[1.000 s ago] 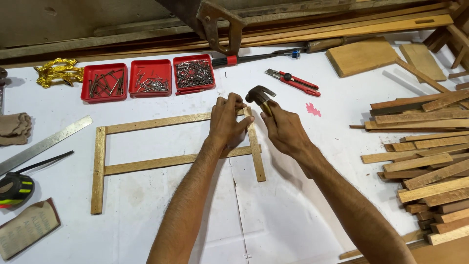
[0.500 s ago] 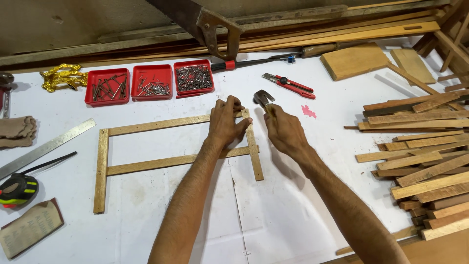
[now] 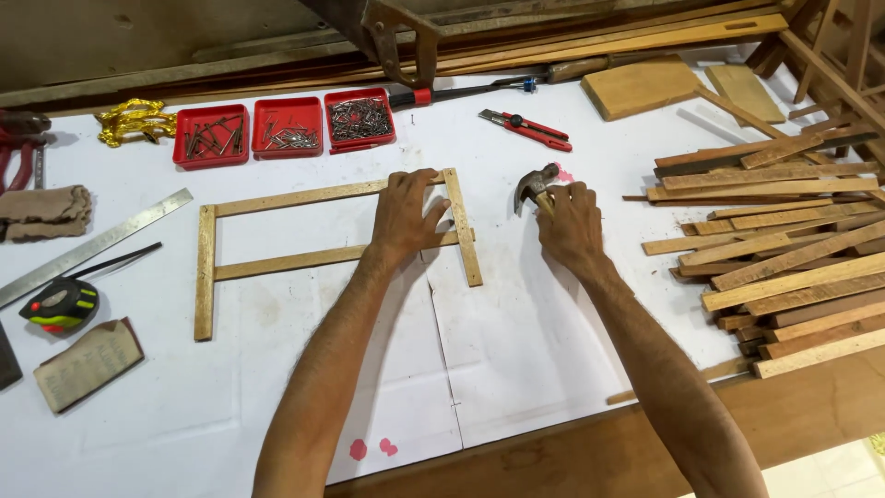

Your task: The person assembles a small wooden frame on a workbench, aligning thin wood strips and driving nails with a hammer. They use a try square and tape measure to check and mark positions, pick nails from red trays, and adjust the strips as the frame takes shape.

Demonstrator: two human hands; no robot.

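So the wooden frame (image 3: 277, 231) is lying flat on the white-covered bench (image 3: 516, 350), middle-left of the frame. Its long axis runs left to right, tilted a bit so the right end sits higher in the picture. It's two long slats with a short upright slat at each end, and those end pieces stick out down toward the person.

The left hand (image 3: 406, 214) is spread open, palm down, pressing on the frame's right end, fingers over the top rail and right across the corner by the right-hand upright. The right hand (image 3: 570, 221) is just to the right of the frame, not touching it, closed around a claw hammer (image 3: 536, 187) gripped right up by the head. The metal head pokes out up and left of the fist, pointing toward the frame; the handle is mostly hidden in the hand.

Upper left there are three red square trays (image 3: 286, 129) in a row, full of nails and screws. A red utility knife (image 3: 525, 129) lies top centre, slanting down to the right. A steel ruler (image 3: 92, 247) and a tape measure (image 3: 60, 304) are at far left, and a pile of wood strips (image 3: 784, 249) fills the right side.
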